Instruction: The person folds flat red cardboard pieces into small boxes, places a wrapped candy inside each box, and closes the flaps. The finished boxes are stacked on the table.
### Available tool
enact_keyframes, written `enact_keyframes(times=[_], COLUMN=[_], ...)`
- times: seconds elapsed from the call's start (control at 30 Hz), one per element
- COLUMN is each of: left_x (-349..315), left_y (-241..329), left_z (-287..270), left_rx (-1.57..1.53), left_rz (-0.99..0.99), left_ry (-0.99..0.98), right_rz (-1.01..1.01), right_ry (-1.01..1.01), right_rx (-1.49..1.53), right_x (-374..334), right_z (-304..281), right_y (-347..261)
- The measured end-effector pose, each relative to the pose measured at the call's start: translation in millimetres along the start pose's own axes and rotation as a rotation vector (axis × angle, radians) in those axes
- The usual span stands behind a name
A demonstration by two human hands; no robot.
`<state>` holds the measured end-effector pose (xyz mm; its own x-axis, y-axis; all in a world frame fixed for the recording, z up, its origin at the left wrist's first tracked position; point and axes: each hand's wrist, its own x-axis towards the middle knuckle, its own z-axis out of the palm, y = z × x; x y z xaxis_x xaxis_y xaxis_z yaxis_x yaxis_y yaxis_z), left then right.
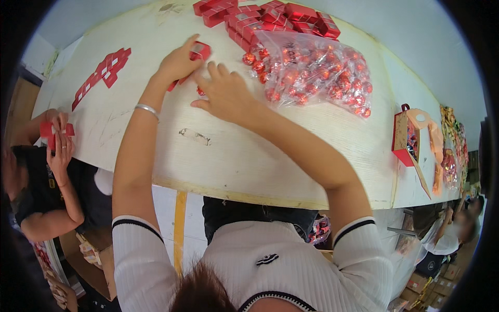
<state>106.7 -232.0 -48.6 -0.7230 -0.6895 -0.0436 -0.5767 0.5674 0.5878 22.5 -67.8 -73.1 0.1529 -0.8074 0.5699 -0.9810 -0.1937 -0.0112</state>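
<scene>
My left hand (pixel 179 65) is closed around a small red box (pixel 200 51) on the white table, its fingers along the far side. Part of the box is hidden under the hand. Just to the right, my right hand (pixel 226 93) has its fingers spread and its palm down. A red foil-wrapped candy (pixel 200 91) shows by its thumb and forefinger; whether they touch it is hard to see. Right of this hand, a clear plastic bag (pixel 317 67) full of such candies lies on its side, with several loose candies (pixel 249 58) at its mouth.
Stacked red boxes (pixel 249 21) stand at the far edge. Flat red and white card pieces (pixel 104 73) lie at left. A co-worker's hands (pixel 60 138) hold a red item at the left edge. An opened red carton (pixel 403 138) stands on the right.
</scene>
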Motion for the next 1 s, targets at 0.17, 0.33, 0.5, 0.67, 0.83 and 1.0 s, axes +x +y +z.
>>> enact_keyframes(times=[0.17, 0.33, 0.5, 0.67, 0.83, 1.0], left_x=[-34.2, -64.3, -92.0, -101.9, -103.2, -119.6], left_y=[25.1, 37.2, 113.2, 144.8, 158.5, 154.8], left_z=[-27.4, -5.9, 44.7, 75.6, 88.7, 93.2], left_rx=[-0.914, -1.880, -2.018, -2.031, -2.059, -2.120], left_rz=[-0.149, -0.164, -0.245, -0.141, -0.228, -0.121], left_ry=[0.094, 0.019, -0.218, -0.453, -0.327, -0.374], right_rz=[-0.071, 0.395, 0.184, 0.139, 0.242, 0.438], right_ry=[-0.253, 0.142, 0.433, 0.286, 0.327, 0.060], right_rx=[0.185, 1.101, 0.741, 0.329, 0.445, 0.946], right_x=[-19.5, -44.2, -43.3, -56.2, -61.0, -63.6], right_z=[26.4, -81.2, -141.2, -164.7, -174.7, -193.9], right_y=[5.6, 2.6, 20.8, 32.2, 31.2, 24.9])
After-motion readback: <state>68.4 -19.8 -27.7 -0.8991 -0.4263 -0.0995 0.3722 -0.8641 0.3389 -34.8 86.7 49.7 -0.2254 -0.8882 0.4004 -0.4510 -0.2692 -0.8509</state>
